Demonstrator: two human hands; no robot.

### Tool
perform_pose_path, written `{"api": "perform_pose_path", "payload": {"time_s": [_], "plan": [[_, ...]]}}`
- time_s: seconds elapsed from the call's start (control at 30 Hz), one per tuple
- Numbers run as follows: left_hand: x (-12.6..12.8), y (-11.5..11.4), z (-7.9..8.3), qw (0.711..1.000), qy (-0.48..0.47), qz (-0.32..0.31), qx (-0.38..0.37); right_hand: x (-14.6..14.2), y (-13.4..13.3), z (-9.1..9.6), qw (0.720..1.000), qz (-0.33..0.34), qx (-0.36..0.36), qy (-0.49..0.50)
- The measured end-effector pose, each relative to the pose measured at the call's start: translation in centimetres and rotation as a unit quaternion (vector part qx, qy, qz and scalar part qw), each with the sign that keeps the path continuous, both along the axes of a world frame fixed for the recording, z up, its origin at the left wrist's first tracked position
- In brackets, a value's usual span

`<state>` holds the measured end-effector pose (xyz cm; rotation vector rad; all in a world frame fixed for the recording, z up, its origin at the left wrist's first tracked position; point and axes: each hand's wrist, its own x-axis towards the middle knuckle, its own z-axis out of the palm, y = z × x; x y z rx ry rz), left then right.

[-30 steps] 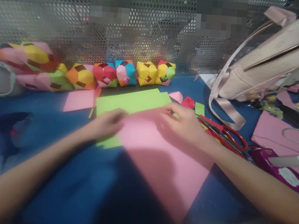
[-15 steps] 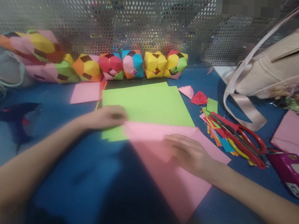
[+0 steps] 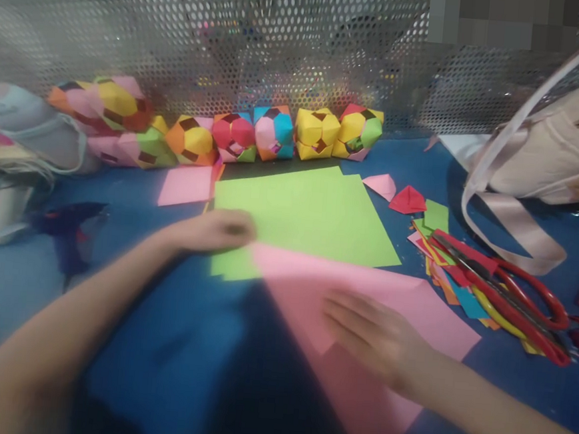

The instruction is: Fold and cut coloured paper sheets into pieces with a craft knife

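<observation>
A large pink sheet of paper (image 3: 308,292) lies slantwise with a folded-over flap, its left tip overlapping the green sheets (image 3: 310,212). My left hand (image 3: 231,231) is closed at that left tip, fingers curled and thumb side towards the pink paper; the exact pinch is blurred. Flat on the pink flap rests my right hand (image 3: 375,334), fingers stretched out and slightly smeared by motion. The green sheets are stacked unevenly beyond both hands.
Red-handled scissors (image 3: 504,294) lie on coloured paper scraps at right, near small folded red (image 3: 408,199) and pink pieces. Folded paper balls (image 3: 317,133) line the perforated metal panel (image 3: 282,49). A dark blue glue gun (image 3: 71,226) is at left, a pale bag (image 3: 550,144) at right.
The view has swung left, shifting everything rightwards. My right hand has slid down the pink sheet towards me, and the sheet's upper edge now slopes down to the right. My left hand stays at the tip.
</observation>
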<state>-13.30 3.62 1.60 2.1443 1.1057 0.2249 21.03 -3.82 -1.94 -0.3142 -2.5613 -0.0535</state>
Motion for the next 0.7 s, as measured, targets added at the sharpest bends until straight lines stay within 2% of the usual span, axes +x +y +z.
{"api": "perform_pose_path", "payload": {"time_s": [0.37, 0.7], "plan": [[-0.2, 0.3, 0.4, 0.999, -0.013, -0.037, -0.023, -0.1, -0.6, 0.9, 1.0, 0.007, -0.011, -0.023], [-0.3, 0.3, 0.5, 0.999, -0.023, -0.043, -0.019, 0.3, -0.8, 1.1, 0.999, 0.009, 0.0, -0.043]]}}
